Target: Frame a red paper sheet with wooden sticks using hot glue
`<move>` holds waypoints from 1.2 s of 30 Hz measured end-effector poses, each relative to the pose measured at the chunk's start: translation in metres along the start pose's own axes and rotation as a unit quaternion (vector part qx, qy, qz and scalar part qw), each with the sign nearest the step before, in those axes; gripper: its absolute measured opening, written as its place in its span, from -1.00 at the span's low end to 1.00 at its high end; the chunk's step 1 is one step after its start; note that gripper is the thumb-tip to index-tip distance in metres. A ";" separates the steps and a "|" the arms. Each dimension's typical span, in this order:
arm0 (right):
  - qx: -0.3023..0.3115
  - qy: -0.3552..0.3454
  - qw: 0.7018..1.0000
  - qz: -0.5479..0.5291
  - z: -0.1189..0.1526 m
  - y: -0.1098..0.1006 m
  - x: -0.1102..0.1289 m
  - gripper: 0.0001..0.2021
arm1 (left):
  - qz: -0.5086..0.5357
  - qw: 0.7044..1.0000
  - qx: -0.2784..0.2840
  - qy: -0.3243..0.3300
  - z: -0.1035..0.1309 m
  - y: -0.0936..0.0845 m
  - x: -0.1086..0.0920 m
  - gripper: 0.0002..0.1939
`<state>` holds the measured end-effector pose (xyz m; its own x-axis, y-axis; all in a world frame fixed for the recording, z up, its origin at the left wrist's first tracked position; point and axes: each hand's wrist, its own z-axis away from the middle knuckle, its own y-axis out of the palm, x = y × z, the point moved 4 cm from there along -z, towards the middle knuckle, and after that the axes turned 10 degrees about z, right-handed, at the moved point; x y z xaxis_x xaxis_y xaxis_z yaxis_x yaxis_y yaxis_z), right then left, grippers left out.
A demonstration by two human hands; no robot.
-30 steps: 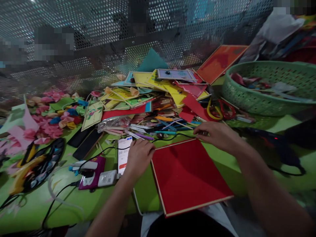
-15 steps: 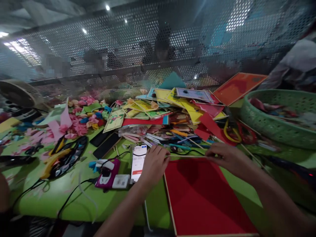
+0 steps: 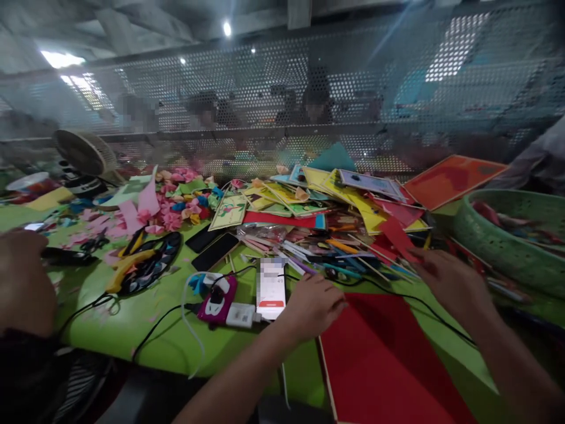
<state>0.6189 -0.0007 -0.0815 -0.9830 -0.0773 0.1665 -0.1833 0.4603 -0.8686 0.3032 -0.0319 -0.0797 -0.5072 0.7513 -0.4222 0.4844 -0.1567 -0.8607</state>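
A red board with pale wooden strips along its edge lies on the green table in front of me. My left hand rests at its upper left corner, fingers curled down; whatever they hold is hidden. Beyond the board's upper right, my right hand is at the clutter, fingertips drawn together beside a red paper strip. A bit of yellow scissor handle shows just behind those fingers. The hand covers most of that spot, so its grip is unclear. Left of my left hand lies a lit phone.
Decorated cards, pens and sticks pile up ahead. A green basket stands right. Leftward are a purple power adapter, cables, a yellow glue gun, pink paper flowers and another person's hand.
My right hand has left the board's top edge, where both hands held a thin strip, and moved right to the scissors area. The view has shifted; another person's hand has appeared at left.
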 end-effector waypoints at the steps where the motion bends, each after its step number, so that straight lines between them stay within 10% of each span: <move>1: 0.013 -0.010 1.000 -0.020 -0.005 -0.002 0.008 -0.69 | -0.004 1.000 0.010 0.003 0.000 0.002 0.000 -0.80; 14: 0.165 -0.048 0.978 0.121 -0.104 0.054 0.079 -0.67 | -0.016 0.999 0.040 -0.001 -0.001 0.007 0.000 -0.78; 36: 0.224 -0.076 0.946 0.223 -0.110 0.059 0.088 -0.74 | -0.017 1.000 0.021 0.008 0.000 0.005 0.003 -0.78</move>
<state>0.5231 0.1170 -0.0667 -0.9475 -0.1048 -0.3020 0.2972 0.0594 -0.9530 0.3046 -0.0308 -0.0854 -0.5122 0.7663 -0.3878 0.4365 -0.1566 -0.8860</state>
